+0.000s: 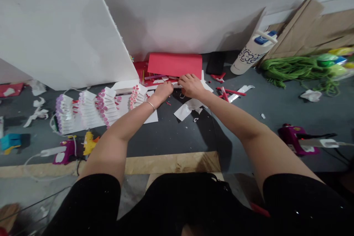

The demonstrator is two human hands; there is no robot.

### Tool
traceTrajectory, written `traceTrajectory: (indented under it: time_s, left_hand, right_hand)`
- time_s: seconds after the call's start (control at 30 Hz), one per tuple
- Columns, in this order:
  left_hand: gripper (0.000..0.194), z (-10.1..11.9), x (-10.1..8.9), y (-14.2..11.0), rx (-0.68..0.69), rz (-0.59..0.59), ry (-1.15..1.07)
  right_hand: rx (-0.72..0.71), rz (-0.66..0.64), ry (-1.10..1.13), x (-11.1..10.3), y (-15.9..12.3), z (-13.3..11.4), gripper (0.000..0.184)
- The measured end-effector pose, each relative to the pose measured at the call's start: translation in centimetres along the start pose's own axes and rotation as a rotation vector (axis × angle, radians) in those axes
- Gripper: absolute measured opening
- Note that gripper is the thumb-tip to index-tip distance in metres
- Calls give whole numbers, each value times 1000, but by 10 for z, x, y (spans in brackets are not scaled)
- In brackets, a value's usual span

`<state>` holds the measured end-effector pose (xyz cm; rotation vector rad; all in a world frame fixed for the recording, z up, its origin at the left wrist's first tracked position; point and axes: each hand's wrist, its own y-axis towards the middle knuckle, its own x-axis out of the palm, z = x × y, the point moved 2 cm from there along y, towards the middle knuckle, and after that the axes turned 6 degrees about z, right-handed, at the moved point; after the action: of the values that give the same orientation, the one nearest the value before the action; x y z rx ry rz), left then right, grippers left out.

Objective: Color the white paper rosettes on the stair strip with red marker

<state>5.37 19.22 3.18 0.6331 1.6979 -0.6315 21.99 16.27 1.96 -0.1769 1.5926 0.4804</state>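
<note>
White paper strip (177,85) — hands (163,91) (190,85) curled on it.

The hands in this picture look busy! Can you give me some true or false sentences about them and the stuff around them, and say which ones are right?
1. The left hand wears a thin bangle on its wrist. True.
2. The right hand is holding scissors. False: no scissors show; its fingers rest on a white paper strip.
3. The red paper sheet lies beyond the hands, by the wall. True.
4. The yellow glue gun is on the far right. False: it is on the left, beside the left arm.
5. The green yarn lies to the right of the hands. True.
6. The white bottle stands straight upright. False: it is tilted.
</note>
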Motion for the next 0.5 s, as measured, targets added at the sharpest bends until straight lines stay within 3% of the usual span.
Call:
traceTrajectory:
  time_s: [0.17,0.3,0.4,0.5]
  left_hand:
    - [41,3,-1,-4,-12,6,-18]
    - [38,2,-14,-14,7,22,-31]
    - [39,0,-33,-25,37,76,-31]
    - [38,-1,-55,-40,56,158,-11]
  right_hand:
    - [69,-20,14,7,-1,-6,43]
    - [93,9,132,5,5,-10,35]
    - [210,107,393,-3,29,-16,29]
    - [273,208,593,-20,77,-31,32]
